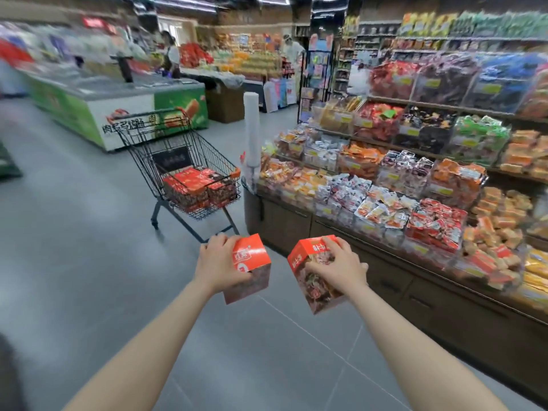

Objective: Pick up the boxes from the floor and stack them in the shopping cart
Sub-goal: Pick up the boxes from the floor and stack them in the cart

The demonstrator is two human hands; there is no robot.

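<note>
Cart: the shopping cart [189, 170] stands ahead, red boxes [197, 185] stacked against its far wall.
Hands: my left hand [218, 262] grips one box [252, 266]; my right hand [336, 266] clasps another box [314, 280], both in the air.
Handling: probably light, stiff card; hold by the sides.
Unclear: print blurred; floor boxes unseen.

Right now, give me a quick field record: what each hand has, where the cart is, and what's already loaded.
left hand: grips a red cardboard box, held off the floor
right hand: grips a second red cardboard box, tilted
black wire shopping cart: ahead on the grey floor, apart from both hands
cart load: red boxes stacked in the basket
right side: snack display shelf
</note>
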